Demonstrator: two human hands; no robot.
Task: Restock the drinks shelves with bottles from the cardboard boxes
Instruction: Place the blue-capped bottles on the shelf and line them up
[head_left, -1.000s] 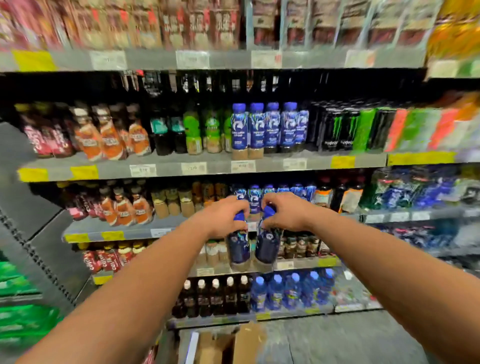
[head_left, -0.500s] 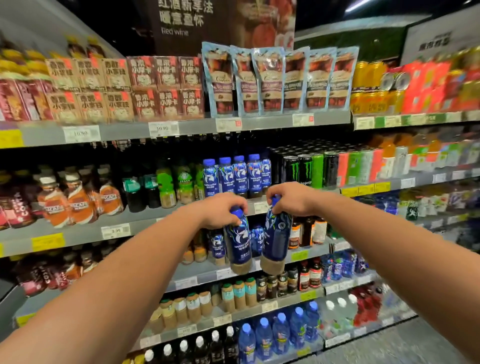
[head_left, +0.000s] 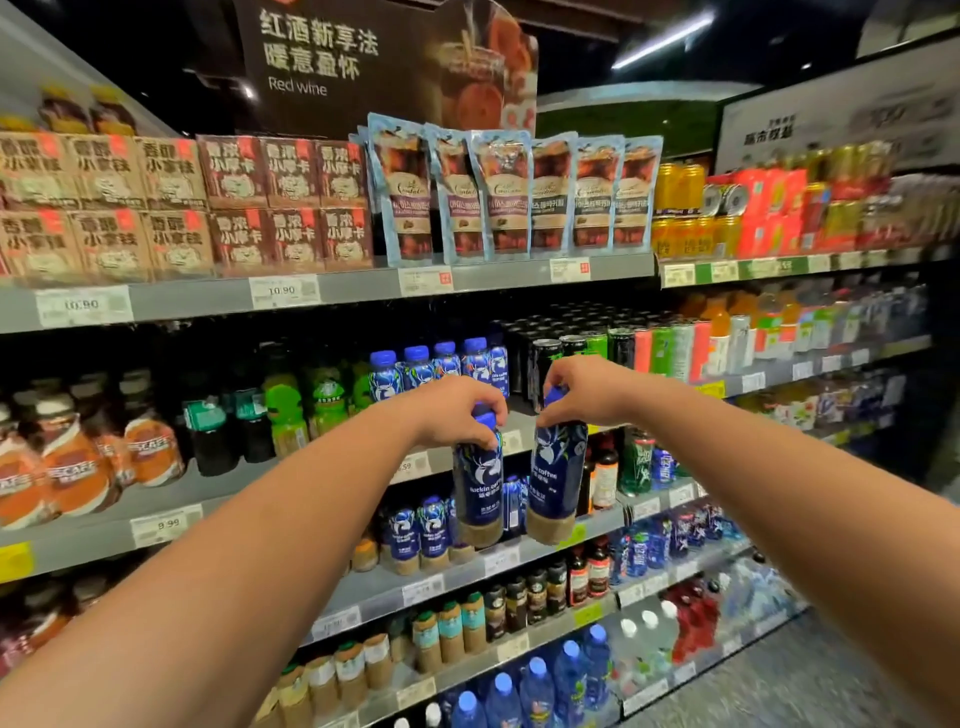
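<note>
One head-worn wide-angle view only. It faces forward, near the grey metal drinks shelves (head_left: 358, 291), which recede to the right.

Two grips, the left grip (head_left: 453, 411) and the right grip (head_left: 587, 389), hold two bottles: a left bottle (head_left: 478, 483) and a right bottle (head_left: 556, 473). Six pouches (head_left: 501, 197) stand on the top shelf (head_left: 353, 287), with six dark cartons (head_left: 288, 171) and six light cartons (head_left: 104, 171). Five blue-capped bottles (head_left: 445, 364) show on the second shelf (head_left: 78, 540).
</note>
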